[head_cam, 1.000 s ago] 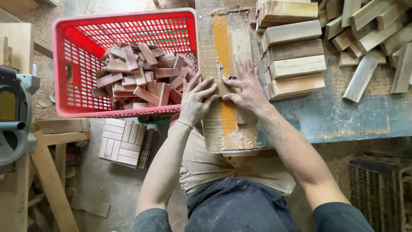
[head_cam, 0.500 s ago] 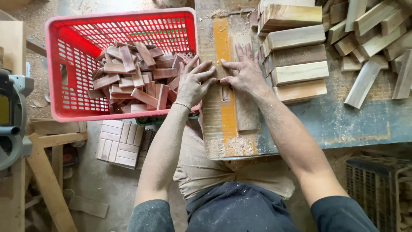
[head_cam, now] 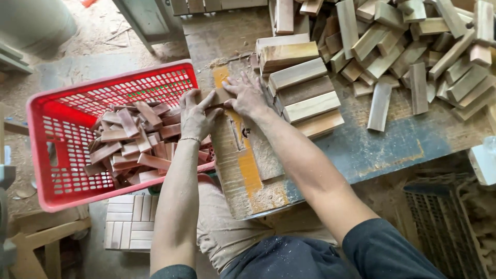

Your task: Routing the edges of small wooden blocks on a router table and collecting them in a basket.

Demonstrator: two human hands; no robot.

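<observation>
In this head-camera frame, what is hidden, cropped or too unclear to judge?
- Head view: the small wooden piece between left hand and right hand is mostly covered by fingers; its shape is unclear.
- The bottom of the red plastic basket is buried under reddish wood offcuts.
- The pile of pale wooden blocks is cut off by the top and right edges.
- The dark crate is cropped at the bottom edge.

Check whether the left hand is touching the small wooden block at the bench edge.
Touching. The head view shows the left hand with fingers on the small wooden block, the right hand pressing it from the other side.
</observation>
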